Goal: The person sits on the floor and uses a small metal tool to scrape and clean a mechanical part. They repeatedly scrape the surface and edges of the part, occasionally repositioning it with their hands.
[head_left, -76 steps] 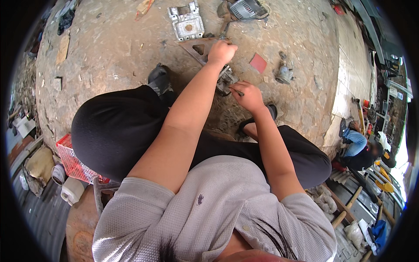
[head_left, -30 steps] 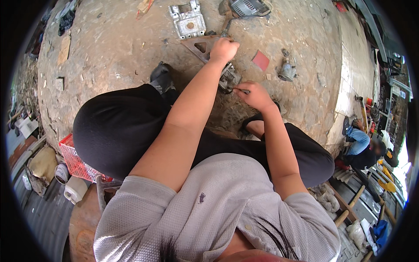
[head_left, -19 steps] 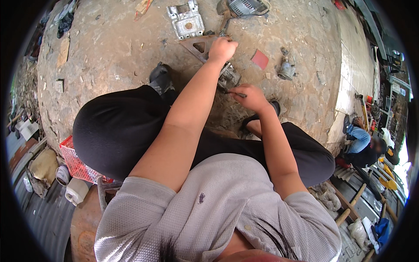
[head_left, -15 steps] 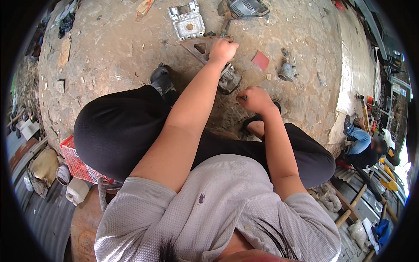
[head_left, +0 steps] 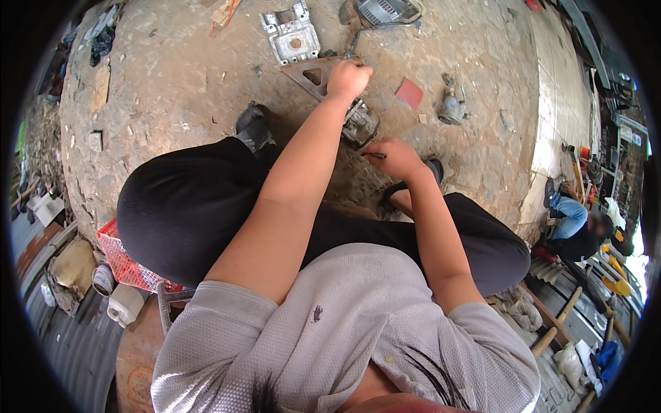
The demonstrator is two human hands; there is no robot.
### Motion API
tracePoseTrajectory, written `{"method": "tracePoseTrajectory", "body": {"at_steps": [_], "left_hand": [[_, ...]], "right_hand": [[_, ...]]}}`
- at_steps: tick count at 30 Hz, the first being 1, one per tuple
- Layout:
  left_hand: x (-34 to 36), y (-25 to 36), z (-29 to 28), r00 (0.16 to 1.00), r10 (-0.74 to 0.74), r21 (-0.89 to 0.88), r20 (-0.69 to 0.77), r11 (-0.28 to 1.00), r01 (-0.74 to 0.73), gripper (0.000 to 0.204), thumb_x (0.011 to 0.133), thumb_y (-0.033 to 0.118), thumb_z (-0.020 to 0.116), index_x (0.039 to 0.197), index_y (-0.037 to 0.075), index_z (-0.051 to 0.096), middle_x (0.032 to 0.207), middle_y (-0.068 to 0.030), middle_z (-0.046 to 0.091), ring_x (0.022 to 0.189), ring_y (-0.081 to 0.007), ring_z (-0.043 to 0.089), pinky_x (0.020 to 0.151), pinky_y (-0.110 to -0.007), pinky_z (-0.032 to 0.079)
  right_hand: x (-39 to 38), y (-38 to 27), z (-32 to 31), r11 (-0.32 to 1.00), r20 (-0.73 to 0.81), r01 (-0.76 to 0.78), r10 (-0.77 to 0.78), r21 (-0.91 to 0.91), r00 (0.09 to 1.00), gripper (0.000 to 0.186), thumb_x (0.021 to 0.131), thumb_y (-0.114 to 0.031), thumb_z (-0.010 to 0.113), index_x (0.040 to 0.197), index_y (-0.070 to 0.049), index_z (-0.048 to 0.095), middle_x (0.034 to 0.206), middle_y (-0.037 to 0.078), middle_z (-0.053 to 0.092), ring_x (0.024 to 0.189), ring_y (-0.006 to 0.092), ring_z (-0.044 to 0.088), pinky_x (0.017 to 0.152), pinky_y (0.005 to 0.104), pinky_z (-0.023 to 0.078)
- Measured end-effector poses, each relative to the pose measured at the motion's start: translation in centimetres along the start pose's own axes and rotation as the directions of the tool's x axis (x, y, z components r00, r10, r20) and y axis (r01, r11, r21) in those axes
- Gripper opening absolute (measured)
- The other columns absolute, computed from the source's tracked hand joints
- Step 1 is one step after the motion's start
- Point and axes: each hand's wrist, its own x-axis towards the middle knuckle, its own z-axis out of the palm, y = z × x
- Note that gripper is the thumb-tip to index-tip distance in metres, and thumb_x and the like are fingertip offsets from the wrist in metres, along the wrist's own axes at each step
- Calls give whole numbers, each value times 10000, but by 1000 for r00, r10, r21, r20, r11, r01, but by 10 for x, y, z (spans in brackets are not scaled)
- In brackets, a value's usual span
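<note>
My left hand is closed over the right end of a flat, rusty triangular metal bracket with cut-out holes. Just below that hand lies a greasy cast-metal engine part, partly covered by my left wrist. In my closed right hand is a thin dark rod-like tool. Its tip points left, close to the lower edge of the engine part; whether it touches cannot be made out.
A silver cast housing and a grey-black machine cover lie beyond my left hand. To the right are a red square sheet and a small carburetor-like part. A red basket stands left; another person sits far right.
My right hand has moved slightly left, bringing the thin tool closer to the engine part's lower edge. My left hand stays on the bracket.
</note>
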Motion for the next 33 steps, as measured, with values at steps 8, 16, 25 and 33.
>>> {"method": "tracePoseTrajectory", "body": {"at_steps": [8,16,25,33], "left_hand": [[-2,0,1,999,-12,40,35,999,11,449,834,373,685,1117,44,796,1179,-268,738,1151,-454,686,1001,-499,542],[-4,0,3,999,33,2,-27,999,-33,413,829,337,655,1050,10,777,1078,-287,741,1084,-455,700,948,-464,533],[-2,0,1,999,32,-14,5,999,-32,411,824,331,652,1029,-5,769,1048,-294,737,1065,-464,698,935,-471,531],[-2,1,-1,999,23,8,22,1000,-23,419,829,364,663,1085,59,792,1120,-265,744,1124,-453,689,976,-490,541]], "right_hand": [[0,0,2,998,-96,14,-7,65,995,198,925,-297,740,1057,-180,829,1017,101,782,1000,329,732,872,444,595],[1,-8,-8,975,188,-113,149,-192,971,190,928,-303,730,1035,-185,833,1035,92,780,1000,321,733,858,443,596],[20,-1,13,961,-487,140,-7,237,873,136,939,-182,760,1040,-106,810,1027,88,775,983,321,717,854,430,591],[23,-4,17,972,-525,127,-3,200,851,154,932,-207,782,1028,-89,807,993,104,775,954,333,717,844,431,585]]}}
